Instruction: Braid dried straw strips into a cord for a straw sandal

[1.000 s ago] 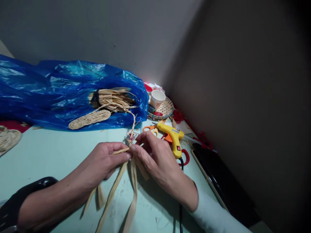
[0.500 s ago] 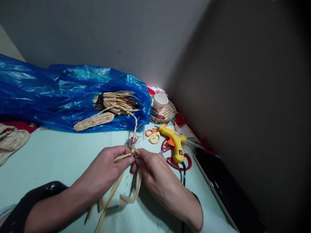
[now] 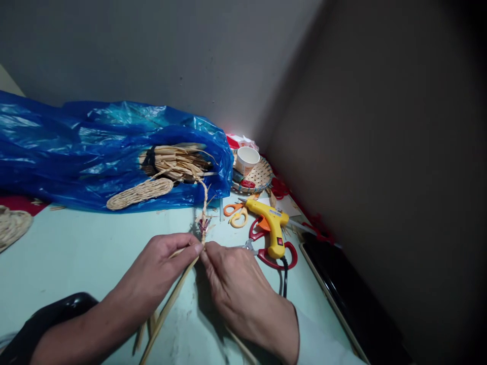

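Note:
A thin straw braid [image 3: 205, 205] runs from the blue bag down to my hands. My left hand [image 3: 169, 268] pinches its near end between thumb and forefinger. From the right, my right hand [image 3: 239, 284] closes on the same spot, its fingertips touching the left ones. Loose flat straw strands [image 3: 165, 314] trail below the left hand toward the table's front, and another strand comes out under the right wrist. A small dark reddish clip-like thing [image 3: 204, 223] sits by the braid just beyond my fingers. The exact crossing of strands is hidden by the fingertips.
A blue plastic bag [image 3: 57, 147] holds a straw bundle [image 3: 178, 159]; a woven straw sole [image 3: 140, 193] lies against it. To the right are orange-handled scissors [image 3: 239, 218], a yellow glue gun [image 3: 272, 223] over red-handled scissors [image 3: 291, 256], a woven tray [image 3: 262, 175] with a paper cup [image 3: 247, 159], and a black slab [image 3: 350, 304].
My right hand has turned palm down and drawn slightly nearer me. The strand that curled between the hands now passes under my right hand. The view has shifted slightly right.

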Demonstrator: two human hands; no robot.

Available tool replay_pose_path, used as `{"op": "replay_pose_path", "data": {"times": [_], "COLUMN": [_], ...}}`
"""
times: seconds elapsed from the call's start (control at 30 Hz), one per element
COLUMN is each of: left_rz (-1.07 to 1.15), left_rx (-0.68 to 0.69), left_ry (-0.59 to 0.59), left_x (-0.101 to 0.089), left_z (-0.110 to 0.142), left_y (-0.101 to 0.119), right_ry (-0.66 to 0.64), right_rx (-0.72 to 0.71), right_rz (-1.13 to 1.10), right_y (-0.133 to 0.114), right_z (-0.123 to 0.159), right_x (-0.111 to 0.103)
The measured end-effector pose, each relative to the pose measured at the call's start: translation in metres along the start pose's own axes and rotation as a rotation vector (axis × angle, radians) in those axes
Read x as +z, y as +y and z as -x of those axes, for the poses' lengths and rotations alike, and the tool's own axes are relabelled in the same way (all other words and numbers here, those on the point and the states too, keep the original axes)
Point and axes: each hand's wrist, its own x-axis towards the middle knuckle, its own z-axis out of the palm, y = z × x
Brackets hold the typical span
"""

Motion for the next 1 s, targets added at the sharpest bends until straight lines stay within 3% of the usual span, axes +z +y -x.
{"op": "replay_pose_path", "data": {"times": [0.23, 0.33, 0.53, 0.67, 0.8, 0.83, 0.9, 1.0], "left_rz": [-0.049, -0.072, -0.307, -0.455, -0.849, -0.951, -1.040, -1.016], "left_rx": [0.017, 0.043, 0.085, 0.282, 0.719, 0.777, 0.836, 0.786], "left_ry": [-0.032, -0.053, 0.018, 0.046, 0.108, 0.162, 0.252, 0.339], "left_x": [0.002, 0.002, 0.001, 0.002, 0.010, 0.014, 0.025, 0.040], "left_z": [0.005, 0.011, 0.018, 0.024, 0.034, 0.038, 0.046, 0.058], "left_y": [0.010, 0.010, 0.014, 0.014, -0.005, -0.011, -0.023, -0.030], "right_ry": [0.076, 0.118, 0.162, 0.101, 0.125, 0.103, 0.020, -0.033], "right_rx": [0.075, 0.101, 0.160, 0.135, 0.160, 0.195, 0.277, 0.338], "right_rz": [-0.385, -0.442, -0.517, -0.712, -1.026, -1.124, -1.323, -1.437], "right_y": [0.010, 0.010, 0.007, 0.005, 0.004, 0.003, 0.002, 0.000], "right_z": [-0.006, -0.005, -0.002, -0.001, 0.000, 0.000, 0.000, 0.000], "right_x": [0.003, 0.007, 0.004, 0.003, 0.009, 0.011, 0.014, 0.015]}}
